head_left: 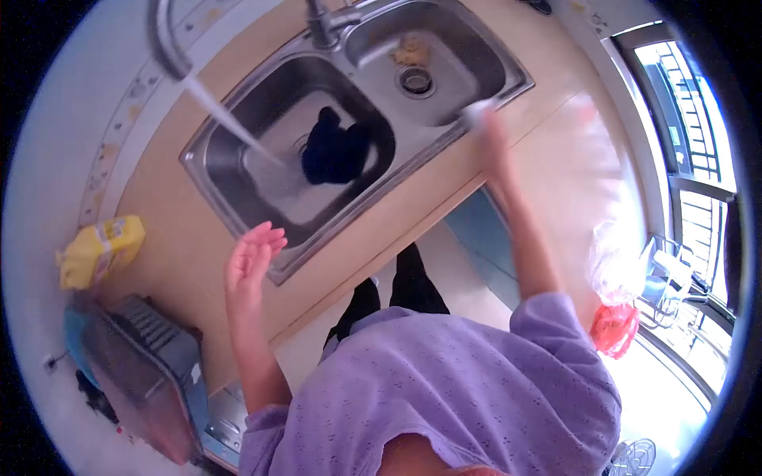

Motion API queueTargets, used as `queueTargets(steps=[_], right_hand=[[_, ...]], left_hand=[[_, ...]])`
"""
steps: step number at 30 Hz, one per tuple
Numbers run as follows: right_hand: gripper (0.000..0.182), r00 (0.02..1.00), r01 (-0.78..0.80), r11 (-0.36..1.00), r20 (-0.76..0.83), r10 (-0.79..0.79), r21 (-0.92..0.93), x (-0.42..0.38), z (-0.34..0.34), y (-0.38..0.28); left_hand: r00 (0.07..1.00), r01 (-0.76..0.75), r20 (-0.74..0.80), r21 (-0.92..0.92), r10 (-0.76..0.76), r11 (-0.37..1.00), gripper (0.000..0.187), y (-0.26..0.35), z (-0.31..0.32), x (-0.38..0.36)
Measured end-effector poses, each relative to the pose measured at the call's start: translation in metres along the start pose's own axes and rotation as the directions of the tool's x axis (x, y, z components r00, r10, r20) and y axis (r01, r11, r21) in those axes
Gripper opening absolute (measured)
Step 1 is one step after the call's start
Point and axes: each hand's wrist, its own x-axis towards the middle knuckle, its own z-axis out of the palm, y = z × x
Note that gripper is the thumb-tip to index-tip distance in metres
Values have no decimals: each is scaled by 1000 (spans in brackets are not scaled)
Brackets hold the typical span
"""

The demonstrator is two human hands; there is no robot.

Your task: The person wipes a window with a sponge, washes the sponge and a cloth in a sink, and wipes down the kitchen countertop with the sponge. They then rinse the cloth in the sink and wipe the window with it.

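Note:
My left hand (255,255) hovers by the near edge of the left sink basin (238,198), its fingers spread and nothing in them. Beyond it, a dark navy cloth (335,152) lies bunched on the basin floor. A stream of water (218,107) pours from a curved faucet (168,49) into that basin. My right hand (494,143) is over the front edge of the right basin (468,79), smeared by motion. A whitish blur shows at its fingertips; I cannot make out what it is or how the fingers are set.
A tan lump (411,52) lies near the drain (416,81) of the right basin. On the counter to the left stands a yellow bottle (103,250), with a grey rack (163,341) nearer me. A red plastic bag (614,329) and a wire rack (667,278) are at the right by the window.

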Motion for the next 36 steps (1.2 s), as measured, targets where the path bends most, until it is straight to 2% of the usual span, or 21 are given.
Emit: queueTargets(steps=[3, 5, 6, 7, 9, 10, 11, 13, 14, 16, 17, 20, 22, 23, 25, 27, 28, 29, 31, 33, 36], right_hand=[[37, 972, -170, 951, -203, 119, -257, 40, -31, 66], [42, 990, -139, 915, -88, 114, -379, 10, 10, -2], [45, 973, 189, 906, -53, -225, -378, -26, 43, -41], [46, 968, 248, 941, 12, -252, -228, -52, 62, -124], [47, 893, 263, 924, 432, -126, -276, -142, 137, -228], [47, 779, 496, 834, 548, -305, -240, -156, 139, -288], [43, 821, 241, 941, 467, -329, 239, -156, 129, -324], [39, 940, 176, 972, 266, -213, 156, -151, 148, -271], [40, 853, -506, 734, 388, 348, 453, -94, 102, -267], [40, 814, -525, 514, 224, 536, 678, -65, 54, -149], [32, 970, -243, 970, -18, 243, 27, -44, 31, -116], [36, 936, 206, 902, -192, -294, -378, -69, 88, -124], [41, 946, 313, 939, 134, -296, -141, -116, 121, -265], [45, 950, 209, 973, 214, -226, 99, -158, 153, -291], [48, 844, 287, 943, 421, -333, 171, -172, 141, -350], [45, 908, 137, 948, 345, -236, 289, -159, 129, -323], [42, 932, 35, 977, 345, -108, 211, -154, 120, -305], [44, 905, 164, 982, 383, -187, 92, -146, 96, -302], [47, 760, 391, 902, 488, -429, 184, -154, 88, -306], [48, 508, 422, 801, 621, -597, 424, -162, 112, -324], [48, 255, 461, 615, 568, -782, 640, -134, 160, -362]], left_hand=[[1000, -17, -13, 3, 17, 1000, 35, -2, -29, -38], [998, 18, -67, 32, -15, 999, 34, 0, -57, -59], [992, 28, -123, 31, -25, 999, 33, 0, -65, -70], [984, 40, -177, 26, -35, 999, 33, -1, -71, -82], [971, 43, -236, 11, -39, 999, 31, -7, -87, -100], [969, 28, -245, 0, -27, 1000, 31, -12, -96, -105], [966, 4, -258, -10, -6, 1000, 30, -17, -105, -110], [971, -42, -236, -8, 39, 999, 30, -16, -119, -120], [972, -59, -226, -8, 55, 998, 30, -17, -127, -126], [967, -33, -255, -32, 24, 999, 29, -25, -136, -138], [964, -29, -266, -40, 17, 999, 28, -29, -140, -139], [970, 1, -241, -77, -20, 997, 28, -43, -149, -155], [967, -3, -254, -126, -29, 992, 29, -46, -150, -156], [967, 16, -249, -147, -53, 989, 29, -47, -150, -163], [970, 1, -240, -163, -40, 987, 29, -51, -152, -164], [969, -3, -242, -175, -41, 985, 29, -54, -149, -164], [968, 7, -246, -172, -50, 985, 29, -53, -147, -165], [966, 14, -252, -163, -55, 986, 29, -52, -147, -165], [968, 11, -243, -207, -62, 978, 28, -62, -147, -169], [963, 25, -256, -242, -89, 970, 28, -71, -150, -174], [935, 47, -327, -274, -139, 961, 28, -75, -148, -182]])
